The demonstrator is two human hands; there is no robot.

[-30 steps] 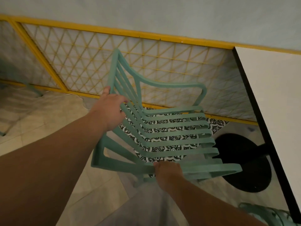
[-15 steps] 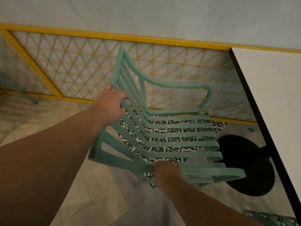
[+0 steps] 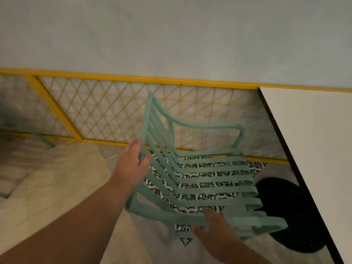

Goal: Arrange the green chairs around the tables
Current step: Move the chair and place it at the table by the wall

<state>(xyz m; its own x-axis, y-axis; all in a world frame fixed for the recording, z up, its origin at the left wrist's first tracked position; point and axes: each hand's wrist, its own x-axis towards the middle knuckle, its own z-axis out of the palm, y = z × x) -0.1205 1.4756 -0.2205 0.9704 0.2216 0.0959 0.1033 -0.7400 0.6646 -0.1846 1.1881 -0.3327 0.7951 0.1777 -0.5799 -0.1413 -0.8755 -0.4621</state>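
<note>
Flanking green chair: table, lattice.

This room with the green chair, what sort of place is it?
Probably a café or small eatery. A slatted green chair faces a white table on a round black pedestal base, with patterned floor tiles and a yellow lattice screen behind.

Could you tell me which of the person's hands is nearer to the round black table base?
Right. The right hand lies at the green slatted chair's near armrest, closer to the round black table base; the left hand is at the backrest, farther away.
</note>
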